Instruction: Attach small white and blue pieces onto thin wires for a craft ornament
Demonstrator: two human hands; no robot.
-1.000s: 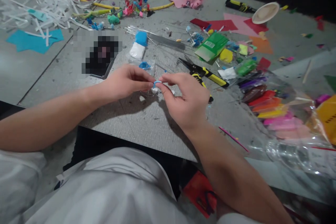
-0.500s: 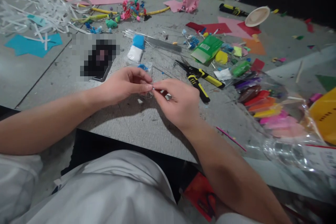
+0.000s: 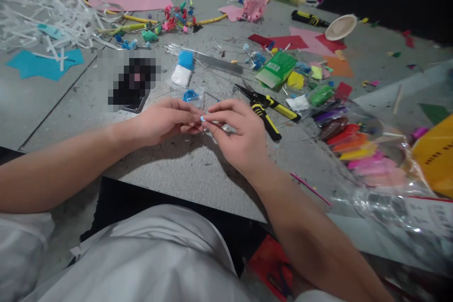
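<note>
A tiny light-blue lump (image 3: 202, 118), which looks like modelling clay, is pinched where my fingertips meet. My left hand (image 3: 164, 122) holds it from the left, thumb and fingers closed together. From the other side my right hand (image 3: 242, 132) grips it between thumb and forefinger, its other fingers curled. Something small and white (image 3: 229, 128) shows under the right fingers, too hidden to name. Just beyond the hands lies a clear bag with blue clay (image 3: 191, 95). Behind that are a blue packet (image 3: 186, 60) and a white packet (image 3: 181, 76).
Yellow-black pliers (image 3: 267, 108) lie right of my hands. A phone (image 3: 134, 82) is at left, near white paper strips (image 3: 81, 21). Thin wires (image 3: 219, 60) and a green packet (image 3: 276, 70) lie beyond. Colourful clay bags (image 3: 357, 144) and a clear bottle (image 3: 378, 205) are at right.
My right fingers have opened slightly and shifted, so the light-blue lump now shows between the fingertips. The left fingers have rolled a little. The view has shifted slightly.
</note>
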